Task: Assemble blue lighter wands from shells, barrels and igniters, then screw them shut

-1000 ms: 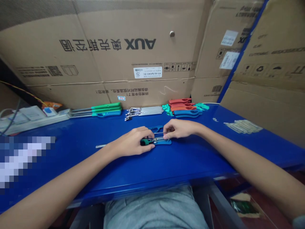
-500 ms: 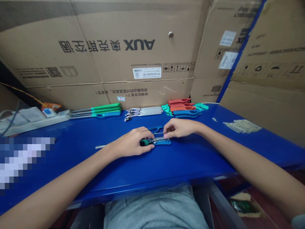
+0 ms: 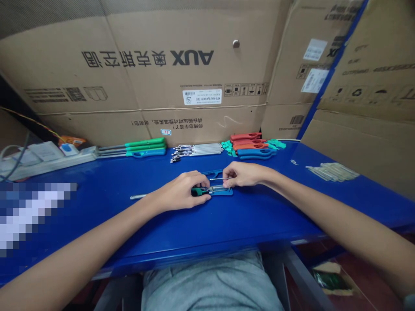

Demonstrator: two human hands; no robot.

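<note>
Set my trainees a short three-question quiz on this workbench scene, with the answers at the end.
1. Which hand grips the small screwdriver with the green-and-black handle?
2. True or false: the right hand pinches a thin metal rod above the blue plastic casing.
3. What lies at the right end of the blue bench? A) a bundle of clear plastic tubes B) a power strip C) a roll of tape

Key: 1 the left hand; 2 true; 3 A.

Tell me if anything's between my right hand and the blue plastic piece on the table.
Nothing visible stands in the way. The right hand sits directly over the blue plastic piece, with no object between them.
</note>
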